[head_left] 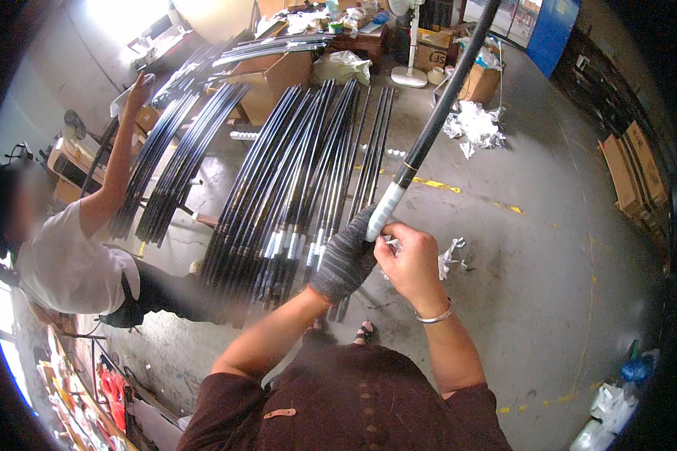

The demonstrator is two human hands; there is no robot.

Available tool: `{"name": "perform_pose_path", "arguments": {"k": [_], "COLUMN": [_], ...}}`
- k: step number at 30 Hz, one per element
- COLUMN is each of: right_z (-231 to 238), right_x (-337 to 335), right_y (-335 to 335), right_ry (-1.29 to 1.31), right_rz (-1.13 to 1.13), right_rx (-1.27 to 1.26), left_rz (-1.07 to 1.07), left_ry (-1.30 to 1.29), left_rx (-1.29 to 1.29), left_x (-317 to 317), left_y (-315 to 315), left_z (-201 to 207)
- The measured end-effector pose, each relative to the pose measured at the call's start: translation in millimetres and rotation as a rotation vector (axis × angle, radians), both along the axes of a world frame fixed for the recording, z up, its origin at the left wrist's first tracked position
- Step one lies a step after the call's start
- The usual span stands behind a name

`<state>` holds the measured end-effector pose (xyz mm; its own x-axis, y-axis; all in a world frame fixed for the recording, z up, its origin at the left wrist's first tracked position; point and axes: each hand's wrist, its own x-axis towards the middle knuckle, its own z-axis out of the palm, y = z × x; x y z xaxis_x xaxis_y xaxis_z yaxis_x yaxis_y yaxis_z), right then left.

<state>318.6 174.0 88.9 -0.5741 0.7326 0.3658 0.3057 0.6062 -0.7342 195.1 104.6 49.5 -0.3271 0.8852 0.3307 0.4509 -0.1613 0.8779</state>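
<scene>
A long black pole (pixel 442 109) slants from the upper right down to my hands. White wrapping (pixel 387 204) covers its lower end. My left hand (pixel 346 259), in a dark grey knitted glove, is closed around that wrapped end. At the pole's tip my right hand (pixel 414 263), bare with a metal bangle at the wrist, pinches a piece of the white wrapping between thumb and fingers. White scraps (pixel 450 258) lie on the floor beyond the right hand. Several similar black poles (pixel 278 180) rest side by side on a rack in front of me, some with white bands.
At the left a person in a white shirt (pixel 75 259) raises an arm beside more poles (pixel 195 158). A white stand fan (pixel 410 75), cardboard boxes (pixel 480 81) and a heap of white scraps (pixel 475 124) stand or lie at the back. Flattened cartons (pixel 633 169) lean at the right.
</scene>
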Motion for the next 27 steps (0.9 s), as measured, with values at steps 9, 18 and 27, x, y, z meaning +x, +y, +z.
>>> {"name": "perform_pose_path", "arguments": {"k": [9, 18, 27], "right_z": [14, 9, -18], "right_x": [4, 11, 4], "right_y": [-4, 8, 10], "right_ry": [0.092, 0.063, -0.032], "right_rz": [0.137, 0.166, 0.262], "right_rx": [0.239, -0.308, -0.274], "left_rz": [-0.287, -0.468, -0.528], "left_ry": [-0.684, -0.839, -0.191], "left_rx": [0.007, -0.146, -0.515], "left_x": [-8, -14, -56], "left_y": [-1, 1, -35], "left_z": [-6, 1, -9]}}
